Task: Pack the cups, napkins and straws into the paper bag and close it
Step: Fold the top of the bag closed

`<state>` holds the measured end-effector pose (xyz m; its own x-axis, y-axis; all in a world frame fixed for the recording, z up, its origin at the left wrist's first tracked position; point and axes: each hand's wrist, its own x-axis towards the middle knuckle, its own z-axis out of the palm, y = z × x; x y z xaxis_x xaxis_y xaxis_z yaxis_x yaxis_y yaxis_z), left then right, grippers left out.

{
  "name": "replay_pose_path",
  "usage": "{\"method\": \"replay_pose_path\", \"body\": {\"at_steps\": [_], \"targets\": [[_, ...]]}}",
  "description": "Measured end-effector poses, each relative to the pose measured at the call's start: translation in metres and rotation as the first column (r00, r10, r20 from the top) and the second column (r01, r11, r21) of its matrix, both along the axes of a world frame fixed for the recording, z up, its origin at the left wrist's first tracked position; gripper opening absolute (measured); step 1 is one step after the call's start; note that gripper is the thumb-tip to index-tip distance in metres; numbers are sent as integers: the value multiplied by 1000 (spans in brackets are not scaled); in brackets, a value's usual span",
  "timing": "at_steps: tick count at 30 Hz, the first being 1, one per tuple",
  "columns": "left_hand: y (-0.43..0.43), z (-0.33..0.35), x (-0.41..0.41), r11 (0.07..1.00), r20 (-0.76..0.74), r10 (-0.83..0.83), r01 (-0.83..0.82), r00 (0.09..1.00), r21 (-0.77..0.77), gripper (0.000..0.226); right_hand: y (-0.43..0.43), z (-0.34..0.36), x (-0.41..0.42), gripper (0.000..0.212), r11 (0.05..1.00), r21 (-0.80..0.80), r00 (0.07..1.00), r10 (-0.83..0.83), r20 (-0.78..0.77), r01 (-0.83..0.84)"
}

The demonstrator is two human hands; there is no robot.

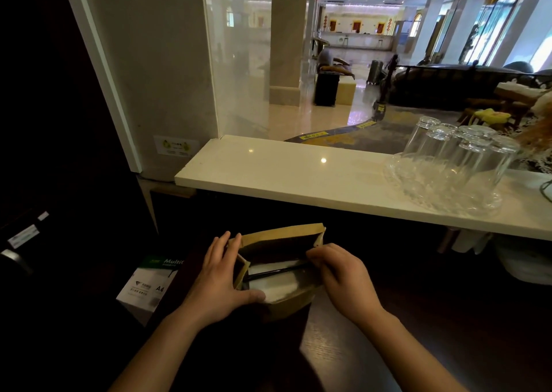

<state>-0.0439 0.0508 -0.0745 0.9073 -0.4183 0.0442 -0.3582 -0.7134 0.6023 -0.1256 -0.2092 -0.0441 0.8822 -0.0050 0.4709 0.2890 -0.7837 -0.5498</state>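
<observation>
The left hand [222, 275] grips the left rim of the open paper bag [286, 300], thumb on its near wall; the right hand [343, 275] pinches a black straw [274, 273] lying across white napkins [276, 287] inside; the bag stands on the dark tabletop [418, 317]; upturned glasses [457, 164] sit on the white ledge [283, 170] beyond.

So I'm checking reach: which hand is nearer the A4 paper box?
Left. The left hand grips the paper bag's side nearest the A4 paper box; the right hand is across the bag.
</observation>
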Motion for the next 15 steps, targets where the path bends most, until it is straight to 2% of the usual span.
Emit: {"method": "replay_pose_path", "body": {"at_steps": [4, 7, 9, 11, 15], "targets": [[4, -9, -10, 989, 33, 70, -65, 997, -129, 122, -14, -15, -14, 43, 977, 143, 985, -165, 50, 156], [8, -22, -19, 969, 2, 157, -153, 988, -192, 121, -25, -33, -21, 52, 922, 255, 954, -260, -149, 292], [7, -29, -26, 940, -32, 234, -235, 972, -246, 114, -28, -46, -22, 59, 925, 227, 920, -223, -324, 304], [2, -34, -31, 905, -85, 288, -300, 954, -303, 103, -29, -56, -21, 67, 925, 266, 894, -140, -425, 271], [-11, -40, -35, 827, -186, 313, -363, 931, -428, 79, -28, -66, -13, 75, 884, 397, 880, -35, -474, 248]]}}
